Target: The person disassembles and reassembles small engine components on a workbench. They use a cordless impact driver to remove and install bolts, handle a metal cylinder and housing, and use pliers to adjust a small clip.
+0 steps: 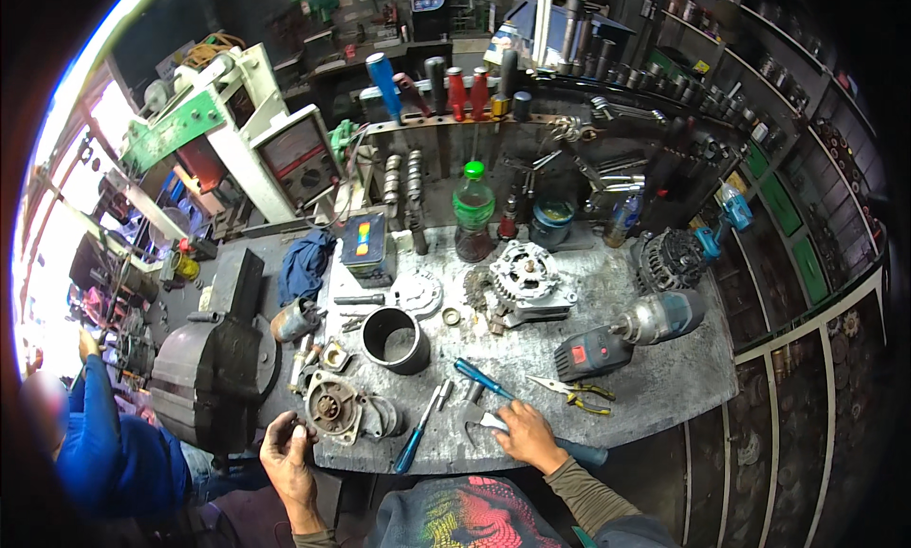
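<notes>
My right hand (pixel 528 436) is closed over the handle of a hammer (pixel 584 452) lying at the bench's front edge. Its metal head points left, and the handle's dark end shows past my wrist. My left hand (pixel 290 461) is raised at the front left, thumb and fingers curled together; whatever they hold, if anything, is hidden. Just beyond it sits a round metal motor housing (pixel 332 408) with a gear in its middle. Between my hands lies a blue-handled screwdriver (pixel 410 450). A second blue screwdriver (pixel 482 377) is beyond the hammer head, beside long-nose pliers (pixel 572 389).
A hollow dark cylinder (pixel 396 343) stands mid-bench, with an alternator (pixel 528 280) behind it. To the right lies a cordless impact wrench (pixel 661 317). A green-capped bottle (pixel 474 211) stands at the back. At left are a large black casing (pixel 201 382) and a person in blue (pixel 119 463).
</notes>
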`<state>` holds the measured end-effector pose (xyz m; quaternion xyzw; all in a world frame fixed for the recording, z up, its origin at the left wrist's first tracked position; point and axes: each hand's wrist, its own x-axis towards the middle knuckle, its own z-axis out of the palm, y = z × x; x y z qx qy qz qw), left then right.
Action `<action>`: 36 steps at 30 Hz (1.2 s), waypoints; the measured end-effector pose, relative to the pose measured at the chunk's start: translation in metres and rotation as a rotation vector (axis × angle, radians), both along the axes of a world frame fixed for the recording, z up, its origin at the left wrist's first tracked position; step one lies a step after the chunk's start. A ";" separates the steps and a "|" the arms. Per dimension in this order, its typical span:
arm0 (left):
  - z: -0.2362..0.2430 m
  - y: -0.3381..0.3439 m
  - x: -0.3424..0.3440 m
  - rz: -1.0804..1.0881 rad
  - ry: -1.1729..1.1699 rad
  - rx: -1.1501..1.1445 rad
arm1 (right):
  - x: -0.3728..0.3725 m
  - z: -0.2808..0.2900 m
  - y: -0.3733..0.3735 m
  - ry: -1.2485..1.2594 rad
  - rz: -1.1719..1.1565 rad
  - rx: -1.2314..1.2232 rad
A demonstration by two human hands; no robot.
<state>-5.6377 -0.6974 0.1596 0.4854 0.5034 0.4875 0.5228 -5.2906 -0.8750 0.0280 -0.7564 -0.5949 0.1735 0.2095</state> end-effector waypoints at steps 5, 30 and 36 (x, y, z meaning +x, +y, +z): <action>-0.005 0.009 -0.019 0.027 0.054 0.067 | -0.010 -0.001 0.000 -0.072 -0.048 0.078; -0.036 0.012 -0.017 -0.074 0.398 0.282 | -0.030 -0.008 -0.003 -0.111 -0.187 0.100; -0.035 0.005 -0.006 0.007 0.510 0.325 | -0.025 -0.006 -0.001 -0.083 -0.158 0.081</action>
